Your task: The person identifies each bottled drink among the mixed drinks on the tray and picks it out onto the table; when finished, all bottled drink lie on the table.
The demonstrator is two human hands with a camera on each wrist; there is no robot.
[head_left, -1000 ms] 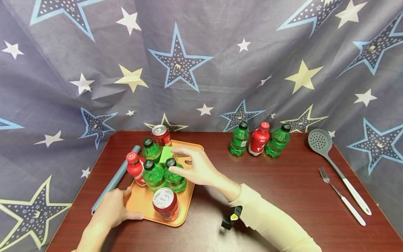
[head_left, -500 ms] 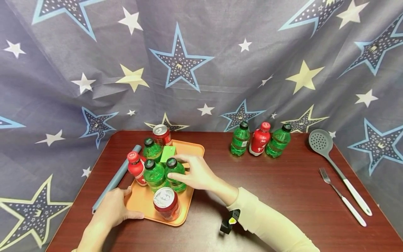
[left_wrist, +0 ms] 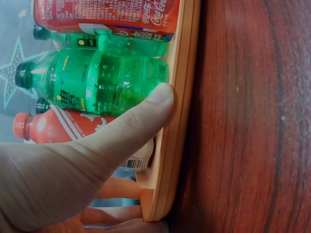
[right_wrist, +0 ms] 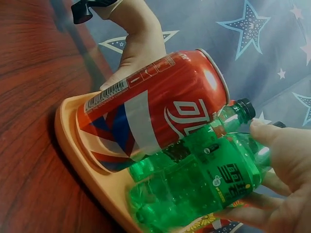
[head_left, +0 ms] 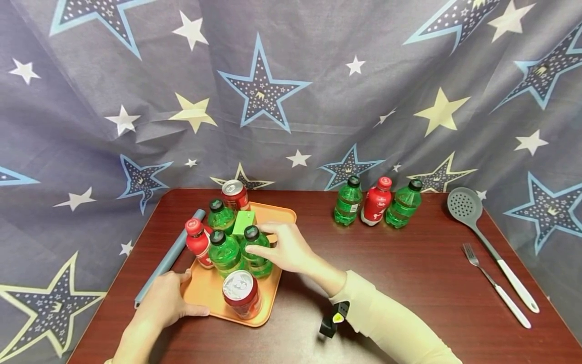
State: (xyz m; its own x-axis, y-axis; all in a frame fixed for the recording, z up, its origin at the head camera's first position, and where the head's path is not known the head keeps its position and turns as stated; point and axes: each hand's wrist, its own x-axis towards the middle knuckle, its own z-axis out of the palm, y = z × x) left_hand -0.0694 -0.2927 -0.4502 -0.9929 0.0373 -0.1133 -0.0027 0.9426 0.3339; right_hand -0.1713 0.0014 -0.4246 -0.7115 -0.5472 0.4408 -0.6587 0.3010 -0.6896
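Note:
An orange tray [head_left: 204, 290] bears several green soda bottles, a red bottle [head_left: 199, 245], a green box [head_left: 244, 221] and red Coca-Cola cans. My left hand [head_left: 164, 301] grips the tray's near left corner, its thumb [left_wrist: 160, 97] against the rim in the left wrist view. With thumb and fingers around its side, my right hand [head_left: 288, 247] holds the rightmost green soda bottle [right_wrist: 199, 189], upright on the tray. Another green bottle [head_left: 224, 255] stands close to its left. Nearest the front is a Coca-Cola can [head_left: 242, 298]. The right fingertips are partly hidden behind the held bottle.
Two green bottles [head_left: 347, 205] and a red bottle [head_left: 375, 202] stand at the table's back. A slotted spatula [head_left: 493, 253] and a fork [head_left: 495, 285] lie at the right. A blue-grey rod [head_left: 170, 253] lies left of the tray, and a starry curtain [head_left: 291, 101] hangs behind.
My right hand has come down from beside the green box's top to hold the rightmost green soda bottle, which has shifted very slightly. The left hand stays at the tray corner.

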